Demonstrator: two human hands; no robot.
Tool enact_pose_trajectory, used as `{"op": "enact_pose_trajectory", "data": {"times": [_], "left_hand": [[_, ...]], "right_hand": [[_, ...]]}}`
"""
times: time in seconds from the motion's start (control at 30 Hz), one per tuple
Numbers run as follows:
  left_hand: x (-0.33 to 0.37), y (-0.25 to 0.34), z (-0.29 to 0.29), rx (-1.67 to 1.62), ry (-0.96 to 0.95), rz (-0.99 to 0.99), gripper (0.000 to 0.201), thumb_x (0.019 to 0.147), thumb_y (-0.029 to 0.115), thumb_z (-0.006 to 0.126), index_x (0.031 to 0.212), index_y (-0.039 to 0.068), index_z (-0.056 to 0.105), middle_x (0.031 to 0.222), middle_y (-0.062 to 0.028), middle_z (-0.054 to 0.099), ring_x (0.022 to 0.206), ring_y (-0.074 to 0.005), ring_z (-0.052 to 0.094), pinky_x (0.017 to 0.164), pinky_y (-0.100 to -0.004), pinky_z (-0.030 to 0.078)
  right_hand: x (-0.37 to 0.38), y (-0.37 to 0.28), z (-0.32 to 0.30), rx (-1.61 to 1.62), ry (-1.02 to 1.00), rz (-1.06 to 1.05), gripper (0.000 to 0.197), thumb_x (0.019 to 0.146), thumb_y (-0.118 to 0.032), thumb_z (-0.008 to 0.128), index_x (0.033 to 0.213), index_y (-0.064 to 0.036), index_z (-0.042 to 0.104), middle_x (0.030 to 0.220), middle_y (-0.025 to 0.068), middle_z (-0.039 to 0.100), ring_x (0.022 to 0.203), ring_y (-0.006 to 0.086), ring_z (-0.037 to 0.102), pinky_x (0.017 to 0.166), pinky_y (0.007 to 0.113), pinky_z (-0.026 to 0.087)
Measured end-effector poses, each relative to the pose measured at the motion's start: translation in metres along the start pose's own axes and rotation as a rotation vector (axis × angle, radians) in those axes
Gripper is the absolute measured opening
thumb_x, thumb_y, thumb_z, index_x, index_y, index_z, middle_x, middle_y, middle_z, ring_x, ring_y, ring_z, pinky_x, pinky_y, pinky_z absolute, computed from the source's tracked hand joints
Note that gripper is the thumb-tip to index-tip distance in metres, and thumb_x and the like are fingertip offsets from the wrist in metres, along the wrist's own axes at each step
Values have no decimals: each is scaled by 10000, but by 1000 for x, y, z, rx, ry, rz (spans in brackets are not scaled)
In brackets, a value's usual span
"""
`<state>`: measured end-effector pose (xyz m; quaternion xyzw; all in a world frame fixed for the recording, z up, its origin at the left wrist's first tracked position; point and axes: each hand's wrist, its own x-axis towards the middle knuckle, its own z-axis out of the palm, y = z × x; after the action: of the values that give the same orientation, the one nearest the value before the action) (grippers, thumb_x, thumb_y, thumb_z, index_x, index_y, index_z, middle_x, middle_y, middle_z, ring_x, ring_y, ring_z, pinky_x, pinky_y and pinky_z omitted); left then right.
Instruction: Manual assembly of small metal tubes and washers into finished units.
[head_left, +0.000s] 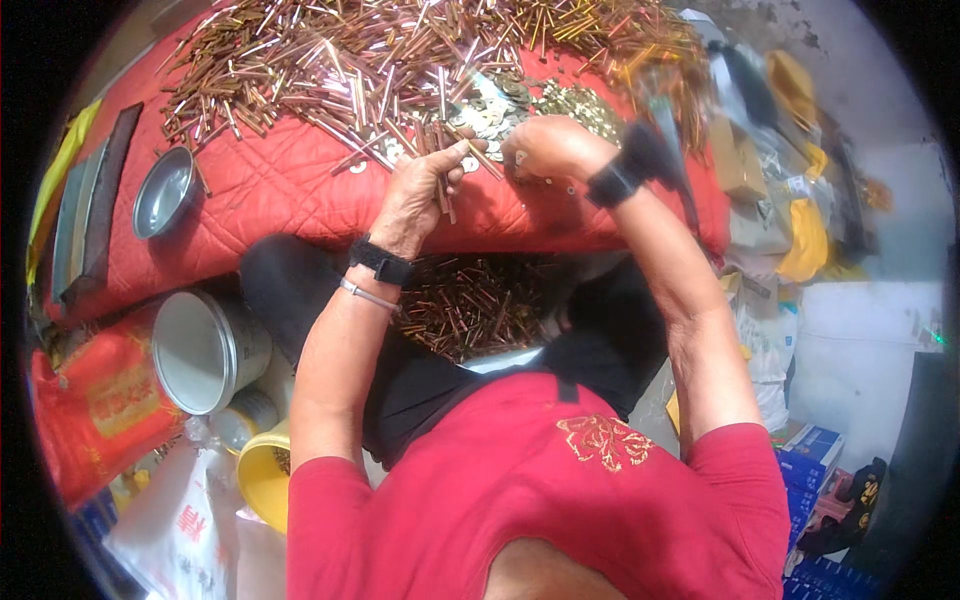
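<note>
A few copper-coloured rods (446,203) are in the left hand (412,195), at the near edge of the red quilt-covered bench (290,175). By the look of it, the work is partway: a broad heap of loose rods (330,75) is left at 11 to 1 o'clock from the held ones, and a dense pile of similar pieces (470,310), perhaps the finished share, lies at 6 o'clock between the legs. Whether those carry anything on them is too small to tell.

Most of the held rods run roughly from 12 to 6 o'clock, lower ends poking out below the hand; one slants away towards 4 or 5 o'clock. Which end is the head cannot be made out.

The left fingers are closed around the rods, thumb upward. The right hand (560,150) is at 2 o'clock, just beside, its fingers bunched; whether they pinch anything is hidden.

Flat washers (490,118) lie at 1 o'clock, with small pale-gold pieces (585,105) beyond the right hand at 2. Farther out come a metal bowl (160,205) at 9, a pale tub (242,345) at 8 and a yellow bucket (262,485) at 7.
</note>
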<state>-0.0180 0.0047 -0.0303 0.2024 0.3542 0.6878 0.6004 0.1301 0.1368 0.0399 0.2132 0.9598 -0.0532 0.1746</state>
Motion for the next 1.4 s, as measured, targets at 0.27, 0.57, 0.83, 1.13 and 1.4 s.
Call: {"op": "enact_pose_trajectory", "data": {"times": [0.27,0.57,0.83,1.13,1.4], "left_hand": [[9,-16,-9,-129,221,-42,208,898,130,622,1047,-15,619,784,-10,622,493,-25,451,429,-160,371],[13,-17,-16,-325,239,-60,114,853,64,668,922,11,596,698,3,550,502,-54,464,449,-187,385],[7,-13,-3,-183,176,-48,119,851,95,674,916,49,586,697,29,551,497,-48,445,439,-177,350],[-2,-21,8,-234,233,-146,186,874,208,647,967,49,624,714,-20,630,519,-85,533,443,-195,388],[4,-15,-4,-229,164,-211,192,891,243,633,936,59,604,646,12,556,469,-44,455,391,-174,346]], "right_hand": [[-47,-6,50,596,545,40,171,861,-173,602,1010,-123,669,811,93,674,753,225,656,655,363,496],[-46,-56,48,1018,797,121,188,865,-145,636,1040,-88,675,793,73,672,710,125,615,651,274,477],[-25,-66,49,957,990,167,196,908,-147,590,1057,-23,611,944,50,567,864,147,558,780,271,466],[12,-40,51,1174,1116,72,227,911,-204,582,1035,-19,621,911,109,593,867,246,594,802,325,460],[26,57,67,76,933,212,75,777,-106,642,848,-86,632,821,101,544,844,293,547,733,401,452]]}}
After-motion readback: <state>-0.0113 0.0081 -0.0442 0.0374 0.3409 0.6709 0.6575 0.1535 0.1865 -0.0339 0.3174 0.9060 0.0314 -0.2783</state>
